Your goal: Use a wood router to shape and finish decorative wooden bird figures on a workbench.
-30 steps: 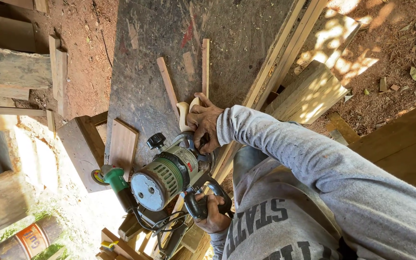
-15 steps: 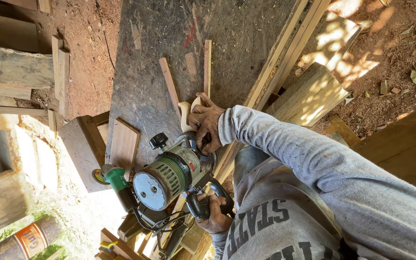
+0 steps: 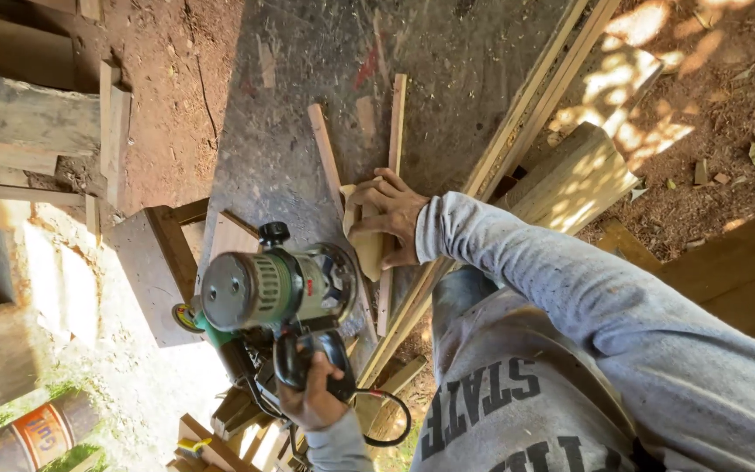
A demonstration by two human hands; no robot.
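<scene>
My left hand [image 3: 391, 225] presses flat on a small pale curved piece of wood [image 3: 362, 245] lying on the grey work board [image 3: 308, 105]. My right hand [image 3: 312, 398] grips the black handle of a green and silver electric router [image 3: 273, 288]. The router sits just left of the wood piece, with its round motor cap turned toward me. A black cord [image 3: 386, 419] loops away below the handle. Two thin wooden strips [image 3: 325, 153] lie on the board just beyond my left hand.
Long timber battens [image 3: 526, 105] and a planed plank [image 3: 578, 179] run along the board's right side. A wooden box frame [image 3: 159, 262] and offcuts lie on the left. Red dirt surrounds the board. A rusty drum [image 3: 37, 433] lies at the bottom left.
The router has shifted slightly left and up and now shows more of its round top. My left hand has stayed on the wood piece.
</scene>
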